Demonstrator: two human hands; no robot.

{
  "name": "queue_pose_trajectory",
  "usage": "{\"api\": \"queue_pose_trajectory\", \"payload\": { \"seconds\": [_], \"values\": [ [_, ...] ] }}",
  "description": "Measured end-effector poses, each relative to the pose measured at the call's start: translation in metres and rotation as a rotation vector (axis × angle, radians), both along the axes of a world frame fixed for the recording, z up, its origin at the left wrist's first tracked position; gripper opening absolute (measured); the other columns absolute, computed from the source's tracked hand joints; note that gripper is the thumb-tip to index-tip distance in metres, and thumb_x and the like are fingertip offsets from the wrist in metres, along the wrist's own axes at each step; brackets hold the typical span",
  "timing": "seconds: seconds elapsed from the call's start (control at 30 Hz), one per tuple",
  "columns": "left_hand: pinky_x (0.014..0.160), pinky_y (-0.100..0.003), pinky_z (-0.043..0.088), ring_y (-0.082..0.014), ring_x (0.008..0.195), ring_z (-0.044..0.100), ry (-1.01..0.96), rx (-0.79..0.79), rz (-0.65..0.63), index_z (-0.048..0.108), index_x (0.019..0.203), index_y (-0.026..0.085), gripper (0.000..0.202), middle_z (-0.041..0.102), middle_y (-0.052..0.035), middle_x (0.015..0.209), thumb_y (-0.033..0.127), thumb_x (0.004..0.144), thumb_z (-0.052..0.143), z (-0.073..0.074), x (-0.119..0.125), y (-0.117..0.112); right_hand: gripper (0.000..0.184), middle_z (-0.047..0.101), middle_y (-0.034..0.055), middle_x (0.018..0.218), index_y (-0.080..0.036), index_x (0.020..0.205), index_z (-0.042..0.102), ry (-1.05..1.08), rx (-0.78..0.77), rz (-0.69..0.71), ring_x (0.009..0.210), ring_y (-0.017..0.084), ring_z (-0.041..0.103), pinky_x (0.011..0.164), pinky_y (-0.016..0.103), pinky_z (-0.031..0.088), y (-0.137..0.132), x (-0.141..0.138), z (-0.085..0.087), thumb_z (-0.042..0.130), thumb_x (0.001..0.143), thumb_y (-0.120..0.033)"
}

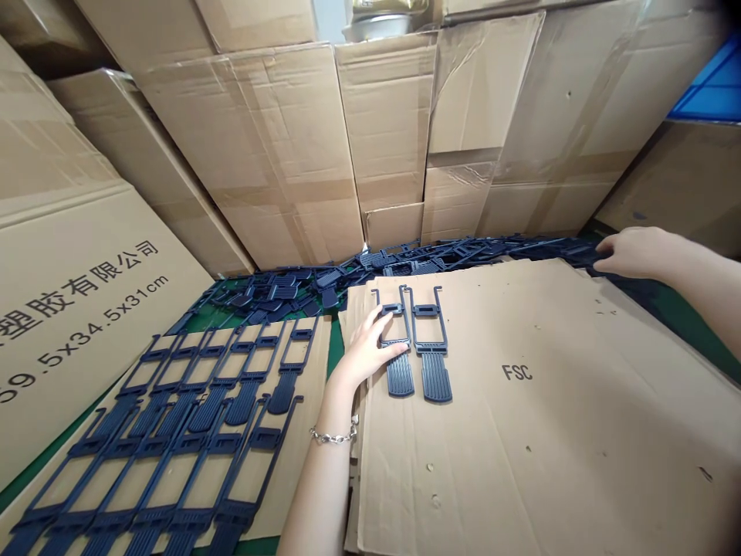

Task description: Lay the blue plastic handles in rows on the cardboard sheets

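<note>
My left hand point(373, 347), with a chain bracelet at the wrist, is on a dark blue plastic bracket point(400, 377). Its thumb lies across the bracket's lower bar and its fingers hold the left side. This bracket lies flat on a cardboard sheet point(556, 440) marked FSC, beside a matching bracket point(436, 377). Each has a long open frame and a ribbed tab. Far to the right, my right hand point(640, 253) hovers at the right end of a heap of loose brackets point(463, 251), its thumb and forefinger apart with nothing visible between them.
Two overlapping rows of brackets point(214, 405) lie on another cardboard sheet point(306, 455) at left. A printed carton point(75, 309) stands beyond them. Stacked cardboard boxes point(278, 154) wall off the back. Green table surface point(336, 340) shows between the sheets. A blue crate point(712, 89) is at upper right.
</note>
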State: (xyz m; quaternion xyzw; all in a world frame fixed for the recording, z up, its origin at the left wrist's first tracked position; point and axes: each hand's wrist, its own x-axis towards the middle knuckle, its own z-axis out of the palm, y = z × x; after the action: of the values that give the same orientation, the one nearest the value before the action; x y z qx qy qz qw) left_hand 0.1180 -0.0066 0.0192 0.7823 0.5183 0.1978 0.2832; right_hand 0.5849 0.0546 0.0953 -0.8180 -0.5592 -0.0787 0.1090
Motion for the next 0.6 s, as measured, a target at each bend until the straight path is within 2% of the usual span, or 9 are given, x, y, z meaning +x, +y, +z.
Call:
{"api": "queue_pose_trajectory", "payload": {
  "seconds": [0.1, 0.13, 0.2, 0.3, 0.33, 0.4, 0.5, 0.6],
  "values": [
    [0.109, -0.041, 0.016, -0.0229, 0.133, 0.014, 0.0, -0.001, -0.002, 0.034, 0.135, 0.023, 0.072, 0.012, -0.0026, 0.146, 0.059, 0.075, 0.052, 0.0, 0.0, 0.0, 0.033, 0.056, 0.0158, 0.098, -0.014, 0.097, 0.068, -0.217, -0.174, 0.006, 0.087, 0.026, 0.054, 0.061, 0.033, 0.029, -0.026, -0.022, 0.019, 0.069, 0.065, -0.019],
    [0.109, -0.041, 0.016, -0.0224, 0.133, 0.014, 0.002, 0.003, -0.005, 0.033, 0.135, 0.024, 0.072, 0.012, -0.0022, 0.146, 0.059, 0.075, 0.052, 0.0, 0.0, 0.0, 0.037, 0.055, 0.0137, 0.102, -0.018, 0.105, 0.064, -0.262, -0.178, 0.015, 0.086, 0.026, 0.054, 0.062, 0.034, 0.03, -0.039, -0.035, 0.022, 0.066, 0.068, -0.021],
    [0.109, -0.041, 0.016, -0.0222, 0.133, 0.013, 0.003, 0.009, -0.008, 0.033, 0.135, 0.025, 0.071, 0.011, -0.0016, 0.146, 0.06, 0.075, 0.051, -0.001, 0.0, -0.001, 0.041, 0.05, 0.0099, 0.113, -0.025, 0.114, 0.058, -0.274, -0.053, 0.113, 0.086, 0.028, 0.054, 0.063, 0.036, 0.035, -0.065, -0.068, 0.019, 0.058, 0.074, -0.03],
    [0.109, -0.04, 0.016, -0.0222, 0.133, 0.013, -0.004, 0.021, -0.002, 0.03, 0.136, 0.024, 0.073, 0.012, -0.0025, 0.146, 0.06, 0.076, 0.049, -0.001, 0.001, -0.001, 0.04, 0.048, 0.008, 0.116, -0.027, 0.113, 0.056, -0.111, -0.038, 0.308, 0.083, 0.026, 0.055, 0.063, 0.036, 0.042, -0.097, -0.122, -0.007, 0.052, 0.075, -0.036],
    [0.109, -0.04, 0.016, -0.0222, 0.133, 0.013, -0.005, 0.026, 0.002, 0.029, 0.137, 0.024, 0.073, 0.012, -0.003, 0.146, 0.06, 0.077, 0.05, -0.002, 0.001, 0.0, 0.038, 0.048, 0.008, 0.114, -0.025, 0.113, 0.055, -0.061, -0.067, 0.38, 0.084, 0.025, 0.055, 0.064, 0.035, 0.044, -0.104, -0.139, -0.019, 0.048, 0.078, -0.036],
    [0.109, -0.039, 0.016, -0.0222, 0.133, 0.013, -0.001, 0.037, 0.01, 0.027, 0.138, 0.023, 0.075, 0.013, -0.0033, 0.146, 0.058, 0.076, 0.051, -0.002, 0.001, 0.0, 0.037, 0.05, 0.0095, 0.105, -0.019, 0.112, 0.054, 0.001, -0.196, 0.53, 0.083, 0.021, 0.056, 0.069, 0.031, 0.045, -0.111, -0.167, -0.041, 0.045, 0.078, -0.027],
    [0.109, -0.039, 0.015, -0.022, 0.133, 0.013, 0.003, 0.035, 0.021, 0.026, 0.138, 0.022, 0.076, 0.013, -0.0037, 0.146, 0.056, 0.076, 0.053, -0.001, 0.001, 0.002, 0.031, 0.049, 0.0109, 0.101, -0.015, 0.106, 0.054, -0.068, -0.205, 0.536, 0.072, 0.02, 0.057, 0.056, 0.03, 0.042, -0.11, -0.193, -0.059, 0.035, 0.085, -0.028],
    [0.11, -0.039, 0.011, -0.0213, 0.134, 0.009, -0.008, 0.009, 0.025, 0.018, 0.141, 0.02, 0.084, 0.01, -0.005, 0.147, 0.055, 0.075, 0.054, -0.001, 0.001, 0.003, 0.028, 0.05, 0.0096, 0.095, -0.015, 0.095, 0.055, -0.14, -0.19, 0.536, 0.066, 0.02, 0.057, 0.046, 0.029, 0.032, -0.105, -0.204, -0.058, 0.033, 0.088, -0.03]
  ]
}}
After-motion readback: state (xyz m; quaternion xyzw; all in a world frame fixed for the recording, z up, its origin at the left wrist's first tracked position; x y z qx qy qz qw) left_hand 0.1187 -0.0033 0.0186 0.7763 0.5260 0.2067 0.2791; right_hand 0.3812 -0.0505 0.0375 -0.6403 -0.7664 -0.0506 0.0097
